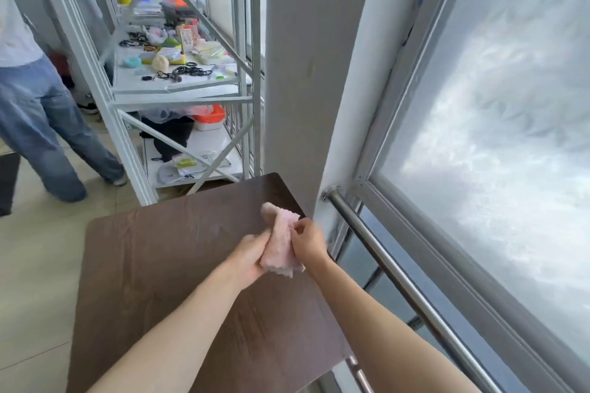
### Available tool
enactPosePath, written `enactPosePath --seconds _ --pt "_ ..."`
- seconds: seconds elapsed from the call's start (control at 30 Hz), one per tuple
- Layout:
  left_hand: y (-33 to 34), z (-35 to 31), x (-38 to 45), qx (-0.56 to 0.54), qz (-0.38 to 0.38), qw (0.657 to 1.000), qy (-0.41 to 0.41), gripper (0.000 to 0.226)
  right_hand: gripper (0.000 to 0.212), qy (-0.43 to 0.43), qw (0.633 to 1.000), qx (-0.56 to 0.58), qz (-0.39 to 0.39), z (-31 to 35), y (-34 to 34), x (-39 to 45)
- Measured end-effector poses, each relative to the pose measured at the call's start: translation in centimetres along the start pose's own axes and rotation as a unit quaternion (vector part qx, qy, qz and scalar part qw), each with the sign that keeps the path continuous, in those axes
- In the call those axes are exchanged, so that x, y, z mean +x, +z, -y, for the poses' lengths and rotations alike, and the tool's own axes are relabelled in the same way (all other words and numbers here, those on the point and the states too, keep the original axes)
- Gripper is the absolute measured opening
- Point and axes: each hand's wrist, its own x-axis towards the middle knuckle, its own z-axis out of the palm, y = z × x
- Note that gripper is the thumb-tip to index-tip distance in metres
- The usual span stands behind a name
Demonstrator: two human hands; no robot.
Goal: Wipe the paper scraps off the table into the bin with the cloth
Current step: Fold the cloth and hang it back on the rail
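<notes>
A pink fluffy cloth (281,242) is bunched between both my hands above the far right part of the dark brown wooden table (166,265). My left hand (247,257) grips the cloth from the left and below. My right hand (308,241) pinches its right edge near the top. One end of the cloth pokes up toward the table's far corner. I see no paper scraps on the table top and no bin in view.
A white pillar (306,73) and a frosted window (495,121) with a steel rail (399,281) run along the right. A white metal shelf rack (178,80) cluttered with small items stands beyond the table. A person in jeans (41,124) walks at the left.
</notes>
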Motion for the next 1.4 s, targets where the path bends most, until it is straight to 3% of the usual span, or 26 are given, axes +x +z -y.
enactPosePath --seconds 0.1,0.2,0.3,0.43,0.6,0.87,1.0,1.07,1.13,1.23,1.33,1.4 --pt "3.7 0.1 0.6 0.054 0.017 0.998 0.001 0.041 0.022 -0.005 0.999 -0.033 -0.016 -1.6 -2.8 0.4" --pt "6.9 0.5 1.7 0.066 -0.021 0.997 0.034 0.037 0.026 -0.013 0.998 -0.028 -0.051 -2.5 -5.8 0.8" --pt "9.7 1.1 3.1 0.093 -0.066 0.992 0.059 0.027 0.013 -0.03 0.993 -0.068 -0.091 -3.4 -8.6 1.4" --pt "11.2 2.2 5.6 0.192 -0.157 0.966 0.077 0.04 0.017 -0.029 0.97 -0.181 -0.161 -4.7 -13.0 2.9" --pt "12.4 2.7 8.0 0.243 -0.19 0.946 0.099 0.044 0.016 -0.063 0.939 -0.248 -0.231 -5.2 -16.4 5.3" --pt "15.9 2.4 10.9 0.17 -0.127 0.976 0.052 0.015 0.028 -0.091 0.925 -0.331 -0.161 -6.2 -15.7 6.3" --pt "15.3 2.2 11.6 0.183 -0.091 0.978 0.028 0.008 0.035 -0.157 0.92 -0.342 -0.108 -7.5 -13.7 5.8" --pt "15.1 2.4 12.0 0.213 -0.093 0.973 0.008 0.022 0.04 -0.15 0.92 -0.356 -0.064 -9.2 -12.6 6.0" --pt "14.9 2.5 12.1 0.316 -0.142 0.938 0.007 0.054 0.043 -0.118 0.931 -0.343 -0.044 -10.6 -11.9 6.2" --pt "15.0 2.3 11.9 0.527 -0.199 0.818 0.117 0.067 0.051 -0.118 0.946 -0.3 -0.033 -11.8 -11.5 6.8" --pt "15.7 2.5 12.2 0.557 -0.115 0.769 0.292 0.053 0.059 -0.133 0.959 -0.25 -0.005 -12.0 -12.1 7.0" --pt "16.3 2.9 12.6 0.57 -0.055 0.755 0.32 0.048 0.053 -0.135 0.961 -0.243 -0.016 -12.0 -12.5 6.8"
